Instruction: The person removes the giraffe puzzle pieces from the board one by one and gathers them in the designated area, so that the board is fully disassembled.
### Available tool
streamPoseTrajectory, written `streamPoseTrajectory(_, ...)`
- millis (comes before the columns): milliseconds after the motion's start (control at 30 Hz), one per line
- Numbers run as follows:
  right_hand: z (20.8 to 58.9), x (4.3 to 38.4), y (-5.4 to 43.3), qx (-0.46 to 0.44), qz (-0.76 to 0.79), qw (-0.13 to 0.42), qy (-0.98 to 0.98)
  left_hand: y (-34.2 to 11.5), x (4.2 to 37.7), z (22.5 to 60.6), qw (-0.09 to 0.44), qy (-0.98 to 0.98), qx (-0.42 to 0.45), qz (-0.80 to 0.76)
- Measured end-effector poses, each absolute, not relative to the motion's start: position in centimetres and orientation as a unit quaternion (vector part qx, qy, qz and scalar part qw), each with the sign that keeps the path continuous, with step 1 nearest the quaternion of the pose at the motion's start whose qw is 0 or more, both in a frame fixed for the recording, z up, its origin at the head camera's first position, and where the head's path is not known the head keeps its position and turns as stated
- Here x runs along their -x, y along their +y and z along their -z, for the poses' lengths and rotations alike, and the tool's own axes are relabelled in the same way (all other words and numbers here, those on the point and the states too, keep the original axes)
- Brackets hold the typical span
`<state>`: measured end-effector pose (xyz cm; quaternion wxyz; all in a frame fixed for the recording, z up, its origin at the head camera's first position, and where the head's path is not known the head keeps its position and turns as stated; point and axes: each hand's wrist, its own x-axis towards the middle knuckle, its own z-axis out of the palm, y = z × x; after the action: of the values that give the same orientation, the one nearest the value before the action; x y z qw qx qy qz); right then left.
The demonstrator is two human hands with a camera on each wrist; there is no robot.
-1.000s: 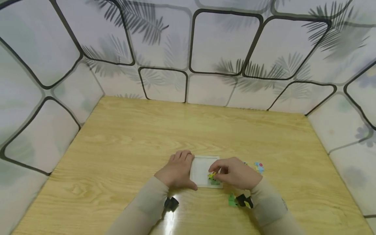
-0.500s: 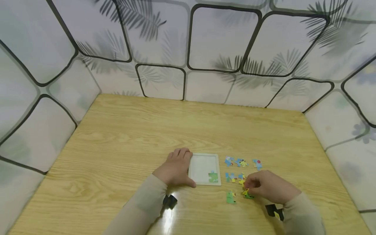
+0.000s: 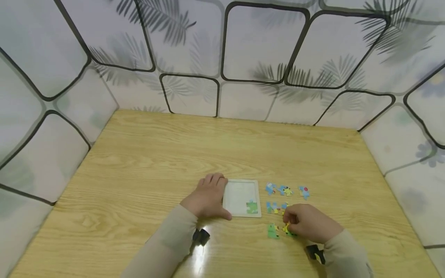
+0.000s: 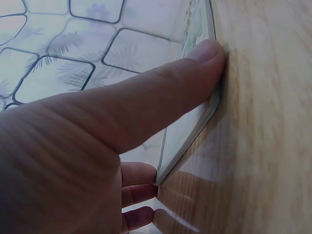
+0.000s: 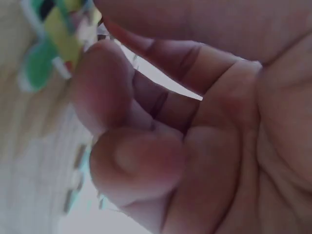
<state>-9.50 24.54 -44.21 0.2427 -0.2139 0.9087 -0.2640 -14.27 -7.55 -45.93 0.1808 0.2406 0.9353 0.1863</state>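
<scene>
My left hand (image 3: 208,196) lies spread along the left side of a white square puzzle tray (image 3: 259,199). In the left wrist view its straight thumb (image 4: 161,95) presses the tray's edge (image 4: 187,139), and other fingertips touch a corner. One green jigsaw piece (image 3: 252,207) sits in the tray's lower right corner. To the right of the tray, my right hand (image 3: 311,222) pinches a yellow and green jigsaw piece (image 3: 287,230) low over the table. That jigsaw piece (image 5: 51,46) looks blurred beside the fingertips in the right wrist view, partly hidden.
Several loose jigsaw pieces lie right of the tray: blue ones (image 3: 270,188) at the back, blue and yellow ones (image 3: 273,207) in the middle, a green one (image 3: 272,231) in front. A patterned wall covering (image 3: 248,100) borders the wooden table (image 3: 167,154).
My right hand has left the tray for the loose pieces on the right, then shifted slightly left with the yellow and green piece. The left hand stays at the tray.
</scene>
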Motion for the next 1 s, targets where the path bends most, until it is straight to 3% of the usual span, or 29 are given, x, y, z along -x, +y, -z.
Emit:
streamPoseTrajectory(300,44.0,11.2,19.5,0.237,0.219,0.171,0.931,-7.5,14.3,45.7,0.181,0.936,-0.237,-0.185)
streamPoseTrajectory(467,44.3,11.9,17.3,0.252,0.181,0.181,0.933,-7.4,14.2,45.7,0.18,0.937,-0.236,-0.183)
streamPoseTrajectory(733,44.6,13.4,17.0,0.249,0.245,0.228,0.909,-7.4,14.2,45.7,0.175,0.937,-0.24,-0.186)
streamPoseTrajectory(1000,44.8,13.7,17.4,0.27,0.295,0.219,0.89,-7.6,14.1,45.8,0.167,0.936,-0.243,-0.194)
